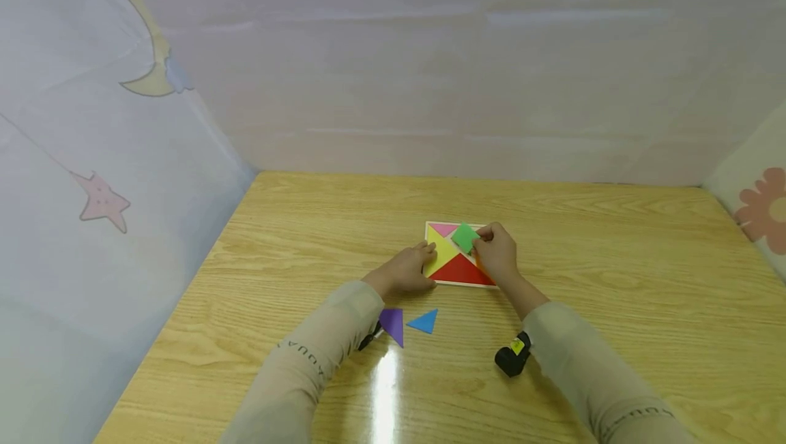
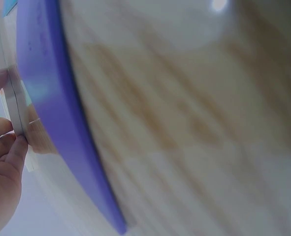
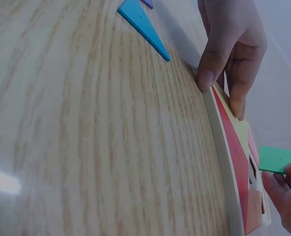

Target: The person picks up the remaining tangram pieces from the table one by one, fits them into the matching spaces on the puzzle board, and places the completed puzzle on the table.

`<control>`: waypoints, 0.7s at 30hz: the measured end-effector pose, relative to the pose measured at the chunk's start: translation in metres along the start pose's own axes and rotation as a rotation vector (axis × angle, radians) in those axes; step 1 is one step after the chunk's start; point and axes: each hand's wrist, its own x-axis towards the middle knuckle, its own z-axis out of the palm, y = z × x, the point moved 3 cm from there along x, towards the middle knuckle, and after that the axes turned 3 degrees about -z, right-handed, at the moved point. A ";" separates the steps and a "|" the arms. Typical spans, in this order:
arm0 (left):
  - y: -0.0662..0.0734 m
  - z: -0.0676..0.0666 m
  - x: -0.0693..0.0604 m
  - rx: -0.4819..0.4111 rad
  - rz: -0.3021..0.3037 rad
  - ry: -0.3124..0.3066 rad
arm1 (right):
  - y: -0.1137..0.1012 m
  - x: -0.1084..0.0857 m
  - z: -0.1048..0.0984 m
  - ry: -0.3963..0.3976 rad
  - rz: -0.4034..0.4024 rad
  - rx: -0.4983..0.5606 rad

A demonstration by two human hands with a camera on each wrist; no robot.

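Observation:
A wooden tangram board (image 1: pixel 463 285) lies on the table. Set in it are a yellow triangle (image 1: pixel 443 253), a red triangle (image 1: pixel 460 272), a pink piece (image 1: pixel 442 228) and an orange piece (image 3: pixel 254 211), partly covered. My left hand (image 1: pixel 405 271) grips the board's near left corner, thumb at the edge and fingers over the yellow piece. With thumb and fingertips my right hand (image 1: pixel 499 253) pinches a green square (image 3: pixel 277 158), tilted above the board's right part. A purple piece (image 1: pixel 394 324) and a blue triangle (image 1: pixel 425 322) lie nearer me, the purple one partly behind the left sleeve.
The wood-grain table (image 1: pixel 319 226) reaches a pale wall (image 1: pixel 393 89) at the back. Patterned sheets hang at both sides. A black wrist camera (image 1: pixel 512 355) sits beneath the right forearm, close to the tabletop.

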 end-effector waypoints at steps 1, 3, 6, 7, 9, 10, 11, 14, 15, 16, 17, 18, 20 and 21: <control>0.000 0.000 0.000 0.001 0.001 -0.002 | 0.000 0.000 0.001 -0.001 0.002 -0.009; 0.000 -0.001 -0.001 0.003 0.003 -0.002 | 0.002 0.000 0.002 0.001 0.000 -0.023; 0.000 -0.001 -0.001 0.002 0.002 -0.001 | 0.004 0.001 0.003 0.001 -0.009 -0.027; 0.001 -0.001 -0.001 0.002 0.002 0.000 | 0.005 0.001 0.003 0.003 -0.011 -0.028; 0.001 -0.001 -0.001 0.003 0.003 -0.001 | 0.006 0.001 0.003 0.004 -0.017 -0.028; 0.001 -0.001 -0.001 0.004 0.003 0.000 | 0.006 0.002 0.003 0.006 -0.019 -0.034; 0.001 -0.001 -0.001 0.004 0.004 -0.001 | 0.007 0.002 0.004 0.007 -0.020 -0.041; 0.001 0.000 -0.001 0.006 0.005 -0.004 | 0.007 0.002 0.005 0.006 -0.023 -0.068; 0.001 0.000 -0.001 0.005 0.004 -0.005 | 0.007 0.003 0.005 0.006 -0.024 -0.076; 0.001 0.000 -0.001 0.005 0.004 -0.005 | 0.007 0.003 0.006 0.005 -0.024 -0.083; 0.001 0.000 -0.001 0.005 0.003 -0.006 | 0.006 0.003 0.007 0.004 -0.025 -0.091; 0.001 0.000 -0.001 0.005 0.001 -0.007 | 0.006 0.003 0.007 0.004 -0.025 -0.098; 0.001 0.000 -0.001 0.007 -0.001 -0.009 | 0.005 0.004 0.008 0.006 -0.030 -0.125; 0.002 0.000 -0.001 0.008 -0.002 -0.010 | 0.004 0.004 0.009 0.009 -0.033 -0.135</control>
